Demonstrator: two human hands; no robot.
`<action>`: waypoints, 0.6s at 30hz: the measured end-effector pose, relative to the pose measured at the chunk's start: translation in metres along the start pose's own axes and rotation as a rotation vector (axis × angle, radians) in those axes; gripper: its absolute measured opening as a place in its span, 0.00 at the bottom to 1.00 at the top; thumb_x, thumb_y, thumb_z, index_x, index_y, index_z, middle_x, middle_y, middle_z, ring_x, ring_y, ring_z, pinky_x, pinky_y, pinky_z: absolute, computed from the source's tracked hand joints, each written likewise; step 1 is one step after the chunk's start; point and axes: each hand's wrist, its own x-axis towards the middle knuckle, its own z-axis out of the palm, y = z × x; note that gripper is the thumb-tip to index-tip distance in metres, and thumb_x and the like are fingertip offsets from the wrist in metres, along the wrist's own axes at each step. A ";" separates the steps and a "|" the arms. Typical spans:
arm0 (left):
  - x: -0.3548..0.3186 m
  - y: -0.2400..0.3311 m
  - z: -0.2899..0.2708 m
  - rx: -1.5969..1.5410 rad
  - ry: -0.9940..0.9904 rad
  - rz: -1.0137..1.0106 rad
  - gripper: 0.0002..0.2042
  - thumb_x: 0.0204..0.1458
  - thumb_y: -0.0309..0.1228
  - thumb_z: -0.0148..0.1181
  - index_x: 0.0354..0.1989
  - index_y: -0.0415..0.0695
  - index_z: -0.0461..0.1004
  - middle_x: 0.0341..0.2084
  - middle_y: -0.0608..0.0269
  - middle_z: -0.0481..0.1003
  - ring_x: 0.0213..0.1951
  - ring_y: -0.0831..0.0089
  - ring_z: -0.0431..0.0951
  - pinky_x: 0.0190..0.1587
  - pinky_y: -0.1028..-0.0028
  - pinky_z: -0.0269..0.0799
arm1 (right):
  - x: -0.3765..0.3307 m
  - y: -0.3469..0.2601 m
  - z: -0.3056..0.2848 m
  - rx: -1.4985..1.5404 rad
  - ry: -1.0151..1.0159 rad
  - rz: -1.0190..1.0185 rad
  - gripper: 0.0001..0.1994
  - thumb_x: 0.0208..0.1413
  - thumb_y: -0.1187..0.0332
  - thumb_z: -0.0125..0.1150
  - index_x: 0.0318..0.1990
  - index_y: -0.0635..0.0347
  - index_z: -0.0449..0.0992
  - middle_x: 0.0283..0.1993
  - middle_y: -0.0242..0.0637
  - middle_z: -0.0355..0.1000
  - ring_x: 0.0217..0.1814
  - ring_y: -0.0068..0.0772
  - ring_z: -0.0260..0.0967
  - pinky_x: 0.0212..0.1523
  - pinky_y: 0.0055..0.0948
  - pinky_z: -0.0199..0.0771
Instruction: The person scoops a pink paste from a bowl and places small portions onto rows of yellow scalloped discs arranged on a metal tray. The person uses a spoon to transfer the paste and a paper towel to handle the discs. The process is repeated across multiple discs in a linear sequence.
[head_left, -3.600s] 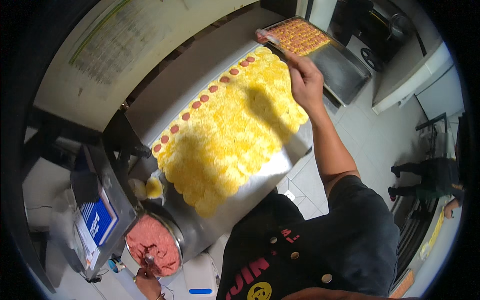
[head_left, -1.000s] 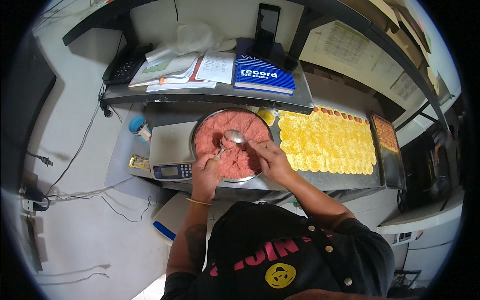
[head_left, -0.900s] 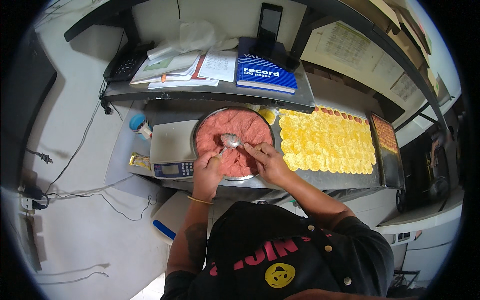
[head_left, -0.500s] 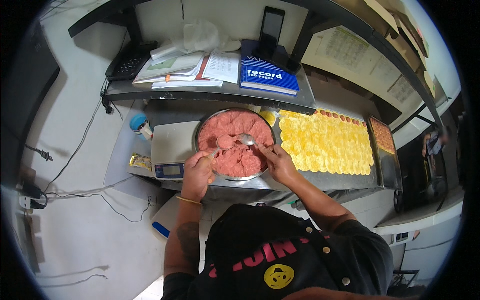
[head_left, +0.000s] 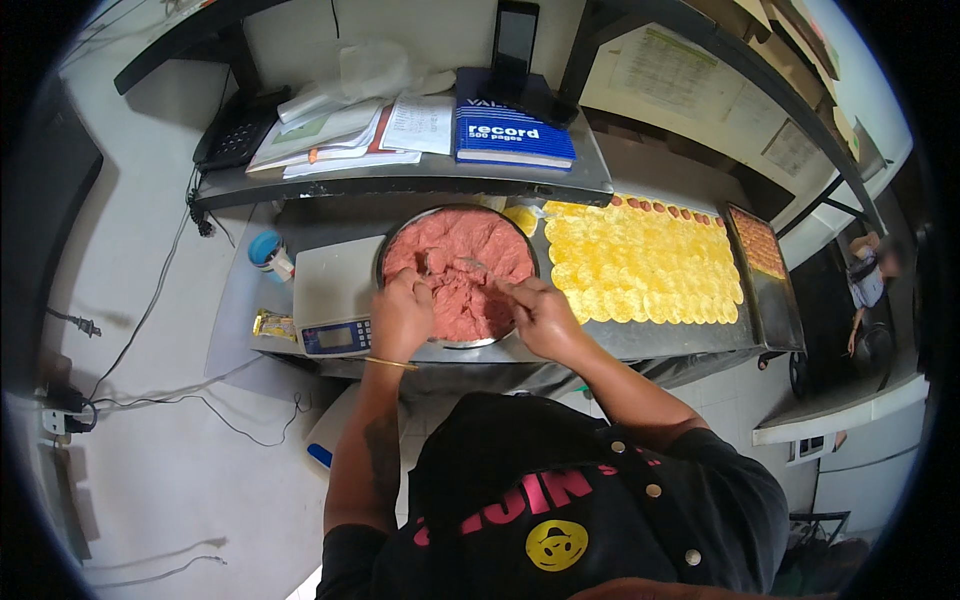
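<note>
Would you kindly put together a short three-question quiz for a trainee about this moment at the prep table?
1. True or false: the metal bowl of pink minced mixture sits on a digital scale.
2. Which lies directly to the person's right of the bowl? A) a black telephone B) rows of round yellow wrappers C) a blue notebook
3. Fill in: the left hand wears a thin ____ at the wrist, while the right hand holds a spoon over the mixture.

Key: 1 true; 2 B; 3 bracelet.
</note>
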 end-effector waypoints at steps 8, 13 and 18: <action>-0.012 0.017 -0.004 0.016 -0.076 0.035 0.10 0.60 0.33 0.54 0.35 0.39 0.77 0.29 0.35 0.79 0.35 0.35 0.81 0.42 0.42 0.76 | 0.002 0.001 -0.007 0.022 -0.014 0.013 0.20 0.57 0.81 0.58 0.57 0.61 0.83 0.34 0.54 0.76 0.37 0.58 0.76 0.40 0.46 0.77; -0.019 0.022 -0.008 0.049 -0.056 0.118 0.09 0.60 0.32 0.55 0.36 0.40 0.77 0.27 0.36 0.79 0.34 0.35 0.81 0.39 0.42 0.76 | 0.004 -0.004 -0.011 -0.061 -0.088 0.016 0.20 0.57 0.81 0.58 0.56 0.62 0.83 0.36 0.55 0.77 0.38 0.59 0.77 0.40 0.45 0.78; -0.030 0.030 -0.009 0.174 -0.125 0.145 0.08 0.61 0.30 0.55 0.37 0.40 0.78 0.27 0.35 0.78 0.34 0.34 0.81 0.37 0.41 0.76 | 0.009 -0.002 -0.015 -0.267 -0.199 0.053 0.19 0.58 0.77 0.58 0.56 0.60 0.84 0.36 0.57 0.78 0.32 0.58 0.75 0.38 0.44 0.77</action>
